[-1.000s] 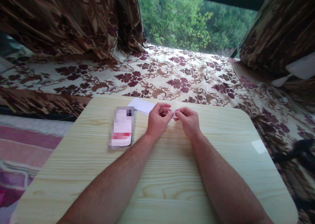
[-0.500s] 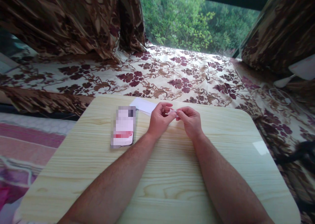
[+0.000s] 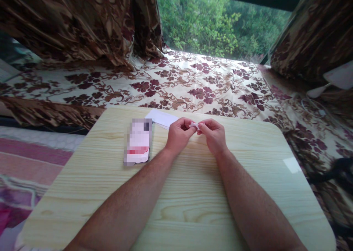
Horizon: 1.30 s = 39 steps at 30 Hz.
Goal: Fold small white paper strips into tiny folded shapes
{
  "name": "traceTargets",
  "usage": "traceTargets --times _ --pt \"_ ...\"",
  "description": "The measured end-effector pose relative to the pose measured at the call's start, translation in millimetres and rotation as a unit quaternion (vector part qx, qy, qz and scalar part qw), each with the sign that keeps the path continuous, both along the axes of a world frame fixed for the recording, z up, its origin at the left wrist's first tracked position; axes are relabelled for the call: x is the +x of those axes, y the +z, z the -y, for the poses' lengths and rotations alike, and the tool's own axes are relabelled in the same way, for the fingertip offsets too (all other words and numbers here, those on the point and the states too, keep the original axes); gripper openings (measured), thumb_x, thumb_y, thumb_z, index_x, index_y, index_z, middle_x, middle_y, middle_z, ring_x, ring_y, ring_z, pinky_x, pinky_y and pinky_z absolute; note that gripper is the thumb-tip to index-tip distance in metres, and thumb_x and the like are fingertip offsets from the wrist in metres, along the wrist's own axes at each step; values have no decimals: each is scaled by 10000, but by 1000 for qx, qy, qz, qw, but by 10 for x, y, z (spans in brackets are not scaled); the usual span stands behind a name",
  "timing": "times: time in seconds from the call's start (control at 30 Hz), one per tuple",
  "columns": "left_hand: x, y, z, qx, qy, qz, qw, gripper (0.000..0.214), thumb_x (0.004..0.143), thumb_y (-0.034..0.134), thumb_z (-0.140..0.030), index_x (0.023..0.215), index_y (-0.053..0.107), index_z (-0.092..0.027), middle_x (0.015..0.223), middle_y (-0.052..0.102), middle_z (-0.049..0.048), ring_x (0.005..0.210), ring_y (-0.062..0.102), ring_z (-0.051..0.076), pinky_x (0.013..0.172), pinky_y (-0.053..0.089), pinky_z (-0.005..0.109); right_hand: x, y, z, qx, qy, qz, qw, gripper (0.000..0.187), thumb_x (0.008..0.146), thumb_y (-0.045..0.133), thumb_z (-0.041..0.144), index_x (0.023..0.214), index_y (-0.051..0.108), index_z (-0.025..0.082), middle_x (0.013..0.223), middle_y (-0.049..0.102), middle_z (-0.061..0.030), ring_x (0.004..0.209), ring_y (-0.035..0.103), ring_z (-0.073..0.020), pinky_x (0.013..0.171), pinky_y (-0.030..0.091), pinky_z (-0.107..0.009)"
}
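Between my fingertips is a small piece of folded white paper [image 3: 194, 125], held just above the far part of the table. My left hand [image 3: 178, 134] pinches its left side between thumb and fingers. On the other side, my right hand [image 3: 214, 134] grips it with thumb and forefinger, and its remaining fingers are curled in. Most of the paper is covered by the fingers, so its full shape is hard to make out. Behind my left hand lie white paper sheets [image 3: 162, 118], partly hidden by that hand.
A phone [image 3: 141, 157], mostly pixelated, lies left of my left forearm. The pale wooden table [image 3: 190, 207] has rounded corners and a whitish patch [image 3: 292, 165] at its right. Beyond it are a floral-covered ledge [image 3: 176, 80], curtains [image 3: 91, 26] and a window.
The fingers of my left hand have closed in further around the small paper, and more of its pointed white edge shows. My right hand has barely moved.
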<state>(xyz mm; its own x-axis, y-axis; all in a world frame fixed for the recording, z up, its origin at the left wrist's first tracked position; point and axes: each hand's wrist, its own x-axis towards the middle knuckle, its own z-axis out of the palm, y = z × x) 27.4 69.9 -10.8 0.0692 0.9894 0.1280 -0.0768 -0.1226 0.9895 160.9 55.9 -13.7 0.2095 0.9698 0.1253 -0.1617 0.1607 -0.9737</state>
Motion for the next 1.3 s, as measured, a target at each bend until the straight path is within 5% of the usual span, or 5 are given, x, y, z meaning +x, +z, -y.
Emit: traceTargets --times 1.3 --pt "-18 -34 -46 -51 -12 51 997 184 717 750 -331 768 702 -160 670 675 13 585 608 126 573 476 249 10 -17 -3 -10 1 22 1000 118 723 738 312 736 711 197 665 672 8 580 595 -121 568 521 -262"
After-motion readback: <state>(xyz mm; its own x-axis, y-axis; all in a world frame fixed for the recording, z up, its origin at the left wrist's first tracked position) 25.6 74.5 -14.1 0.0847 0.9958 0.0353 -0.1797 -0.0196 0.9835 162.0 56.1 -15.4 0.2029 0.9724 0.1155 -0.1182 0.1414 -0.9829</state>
